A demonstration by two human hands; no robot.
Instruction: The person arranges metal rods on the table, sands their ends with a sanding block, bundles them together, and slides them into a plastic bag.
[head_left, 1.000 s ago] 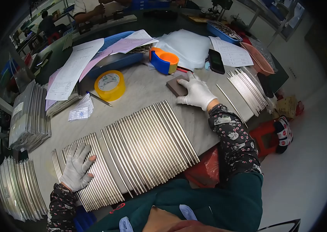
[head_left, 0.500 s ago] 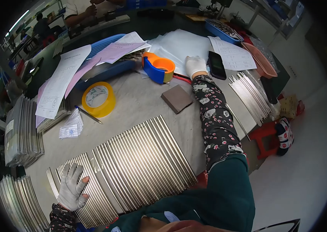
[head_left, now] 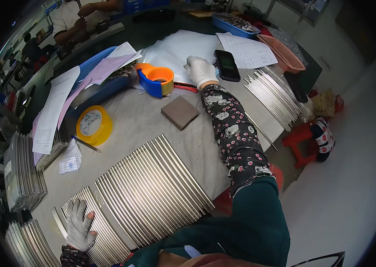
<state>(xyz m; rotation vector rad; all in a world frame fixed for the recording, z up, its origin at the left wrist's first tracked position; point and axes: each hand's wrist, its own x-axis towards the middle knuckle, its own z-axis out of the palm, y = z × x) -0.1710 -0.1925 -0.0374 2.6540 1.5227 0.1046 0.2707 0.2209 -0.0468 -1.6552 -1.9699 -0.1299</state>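
My left hand (head_left: 80, 226), in a white glove with bare fingertips, lies flat with fingers spread on a small group of shiny metal rods (head_left: 108, 236). A wider row of the same rods (head_left: 152, 191) lies beside it, across a narrow gap. Farther off, my right hand (head_left: 200, 70), also gloved, rests at the near edge of a stack of clear plastic bags (head_left: 177, 46). Its fingers are curled closed, and what they may pinch is hidden. A black phone (head_left: 226, 66) lies just right of it, and a red-handled tool (head_left: 185, 87) to its left.
On the table are an orange and blue tape dispenser (head_left: 156, 80), a brown block (head_left: 180, 112), a yellow tape roll (head_left: 94, 125) and a pen (head_left: 86, 144). More rods (head_left: 273, 100) lie right. Wrapped bundles (head_left: 24, 173) stand left. Another person (head_left: 79, 20) sits opposite.
The camera view has turned, so the table's contents appear farther left. My right hand has curled its fingers more at the plastic bags. My left hand stays flat on the rods.
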